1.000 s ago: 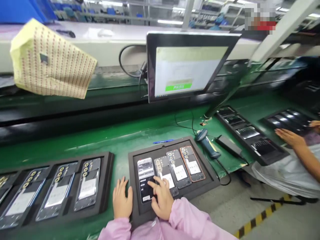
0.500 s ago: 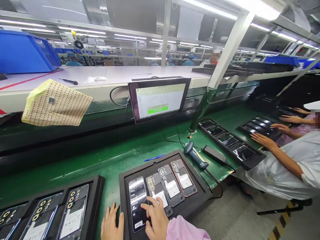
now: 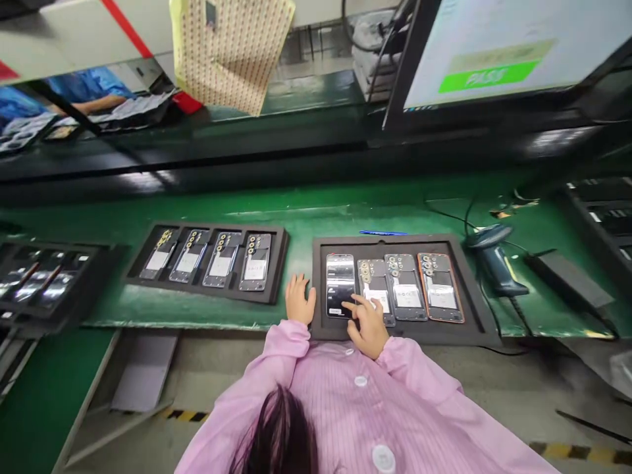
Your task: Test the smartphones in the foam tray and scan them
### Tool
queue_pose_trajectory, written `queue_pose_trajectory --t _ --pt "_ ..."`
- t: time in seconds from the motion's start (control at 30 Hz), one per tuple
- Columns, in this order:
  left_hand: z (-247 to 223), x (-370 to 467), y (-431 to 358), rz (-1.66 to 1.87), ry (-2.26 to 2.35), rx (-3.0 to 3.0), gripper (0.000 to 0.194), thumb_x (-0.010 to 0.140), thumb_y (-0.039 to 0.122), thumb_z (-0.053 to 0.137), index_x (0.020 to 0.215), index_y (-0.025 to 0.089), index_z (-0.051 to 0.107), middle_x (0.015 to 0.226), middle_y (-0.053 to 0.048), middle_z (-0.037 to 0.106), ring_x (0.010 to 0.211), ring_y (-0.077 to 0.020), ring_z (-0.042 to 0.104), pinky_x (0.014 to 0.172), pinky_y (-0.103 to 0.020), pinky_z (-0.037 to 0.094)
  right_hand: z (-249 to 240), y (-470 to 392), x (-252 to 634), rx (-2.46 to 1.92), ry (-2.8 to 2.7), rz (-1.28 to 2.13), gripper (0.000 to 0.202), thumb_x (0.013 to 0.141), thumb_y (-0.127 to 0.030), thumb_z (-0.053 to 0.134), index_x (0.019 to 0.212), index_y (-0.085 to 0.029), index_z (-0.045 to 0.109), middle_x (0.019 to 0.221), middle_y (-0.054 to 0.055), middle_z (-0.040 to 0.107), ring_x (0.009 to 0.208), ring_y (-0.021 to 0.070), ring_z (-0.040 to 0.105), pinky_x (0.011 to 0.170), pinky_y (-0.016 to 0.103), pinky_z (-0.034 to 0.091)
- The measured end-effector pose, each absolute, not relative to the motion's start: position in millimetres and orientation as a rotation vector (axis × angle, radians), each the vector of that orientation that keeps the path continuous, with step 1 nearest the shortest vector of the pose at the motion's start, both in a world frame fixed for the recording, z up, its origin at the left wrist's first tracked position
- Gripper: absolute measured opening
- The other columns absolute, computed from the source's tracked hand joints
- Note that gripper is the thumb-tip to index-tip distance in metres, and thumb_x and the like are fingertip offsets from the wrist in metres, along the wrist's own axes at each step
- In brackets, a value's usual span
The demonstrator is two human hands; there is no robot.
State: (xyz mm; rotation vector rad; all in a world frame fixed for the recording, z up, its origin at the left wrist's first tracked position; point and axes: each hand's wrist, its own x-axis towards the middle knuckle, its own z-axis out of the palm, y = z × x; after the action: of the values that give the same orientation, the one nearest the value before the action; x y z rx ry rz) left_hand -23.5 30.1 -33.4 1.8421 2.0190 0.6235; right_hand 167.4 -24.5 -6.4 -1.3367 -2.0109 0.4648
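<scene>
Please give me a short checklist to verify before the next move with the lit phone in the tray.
1. Right hand on the lit phone: ok, a finger touches its lower screen.
2. Left hand steadying the tray: ok, it rests at the left rim.
3. Lit phone seated in its slot: ok.
4. Monitor shows the green bar: ok.
5. Scanner clear of the tray: ok, it lies to the right.
6. Text on the phone screen: cannot tell, too small.

View (image 3: 316, 197) now steeply downward (hair visible)
</scene>
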Motion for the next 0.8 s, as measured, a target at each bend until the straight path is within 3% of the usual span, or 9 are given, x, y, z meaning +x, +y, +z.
queue_pose_trajectory --t 0.8 --pt "-27 -20 27 0.614 2.002 1.799 0.029 0.082 0.024 0.047 0.109 0.017 0.057 0.133 -0.01 0.051 0.132 -0.0255 0.036 0.108 -0.049 0.029 2 16 164 -1.456 -2.056 0.464 0.013 0.073 -0.014 0.043 0.08 -0.023 0.036 0.112 0.01 0.065 0.12 0.0321 0.043 0.092 0.058 0.026"
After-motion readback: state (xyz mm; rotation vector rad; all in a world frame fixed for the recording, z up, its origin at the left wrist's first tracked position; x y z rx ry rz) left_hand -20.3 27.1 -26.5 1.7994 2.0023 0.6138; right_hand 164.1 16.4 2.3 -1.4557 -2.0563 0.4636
